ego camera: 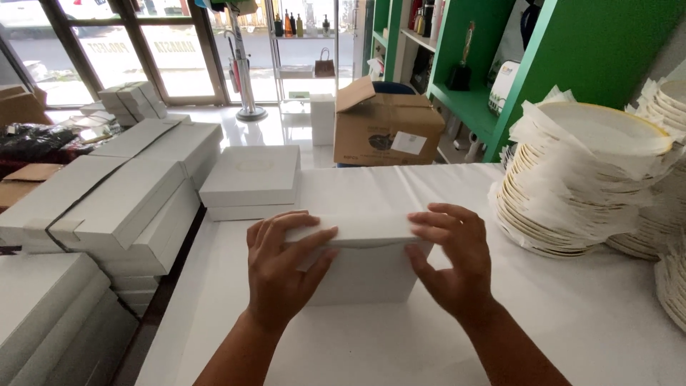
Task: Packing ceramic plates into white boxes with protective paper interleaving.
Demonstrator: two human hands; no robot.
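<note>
Nearest the camera, two bare forearms rise from six o'clock to a white cardboard gift box [364, 261] that sits on the white-covered table [572, 336] at the centre of the view. The left hand [280, 266] lies over the box's left end with fingers spread across the lid's top and the thumb down its near face; the right hand [451, 261] mirrors it on the right end, fingers curled over the far edge. Both hands press flat on the lid rather than pinching anything. Judging by the thin shadowed seam under the lid's near edge, the lid seems to be in the course of being seated on its base; finishing that would call for even downward pressure at both ends so it does not jam crooked. What the box holds cannot be seen. At twelve o'clock, just beyond it, a flat square white box [251, 180] rests shut. At nine o'clock stacks of long white boxes [125, 204] are all closed, contents hidden. At three o'clock stand piles of round gold-rimmed plates interleaved with white paper [582, 179]. Past the table at one o'clock a brown cardboard carton [386, 125] stands with one flap up, its inside out of view, beside green shelving [514, 78].
</note>
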